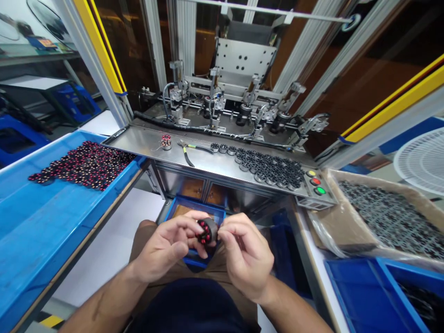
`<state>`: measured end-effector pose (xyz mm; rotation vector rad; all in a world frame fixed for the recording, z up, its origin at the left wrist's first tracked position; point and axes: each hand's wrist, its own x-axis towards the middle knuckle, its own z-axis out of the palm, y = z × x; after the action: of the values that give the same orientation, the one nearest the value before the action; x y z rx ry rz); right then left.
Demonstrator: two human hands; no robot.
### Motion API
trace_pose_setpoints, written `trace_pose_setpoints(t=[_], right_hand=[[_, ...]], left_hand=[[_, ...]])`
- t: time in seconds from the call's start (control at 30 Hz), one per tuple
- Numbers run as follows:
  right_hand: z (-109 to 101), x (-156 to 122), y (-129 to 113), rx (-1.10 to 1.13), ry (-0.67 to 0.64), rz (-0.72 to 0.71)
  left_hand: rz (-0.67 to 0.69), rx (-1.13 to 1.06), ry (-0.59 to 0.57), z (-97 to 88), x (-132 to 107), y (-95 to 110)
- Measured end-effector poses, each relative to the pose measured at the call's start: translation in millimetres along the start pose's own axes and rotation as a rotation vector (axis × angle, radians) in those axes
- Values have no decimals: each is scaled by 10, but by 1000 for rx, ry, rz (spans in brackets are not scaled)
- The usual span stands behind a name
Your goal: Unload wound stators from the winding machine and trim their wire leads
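Note:
Both my hands meet over my lap around one small round black part with red copper windings [207, 231]. My left hand [166, 249] grips it from the left with thumb and curled fingers. My right hand [244, 256] pinches its right side with its fingertips. Below the hands sits a small blue bin [194, 206] under the machine's shelf. On the steel shelf [145, 141] lie a row and a heap of empty black cores [267, 166], one wound part [166, 141] and a pair of pliers [189, 150].
A blue tray [41, 217] on the left holds several wound parts [83, 164]. On the right a lined cardboard box [388, 212] holds many black cores, with blue bins [364, 291] in front. Three buttons [315, 181] sit at the shelf's right end; the winding machine [239, 97] stands behind.

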<state>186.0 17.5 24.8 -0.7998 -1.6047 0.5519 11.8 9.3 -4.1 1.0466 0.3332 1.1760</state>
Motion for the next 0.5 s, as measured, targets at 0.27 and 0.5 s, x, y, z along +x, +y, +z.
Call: trace_pose_setpoints(t=[0.27,0.5], right_hand=[[4,46,0,70,-66,-36],[-81,-15,52,-14,-118,-156]], left_hand=[[102,-38,158,43,33,-5],[-176,-37,-28,78,14,-53]])
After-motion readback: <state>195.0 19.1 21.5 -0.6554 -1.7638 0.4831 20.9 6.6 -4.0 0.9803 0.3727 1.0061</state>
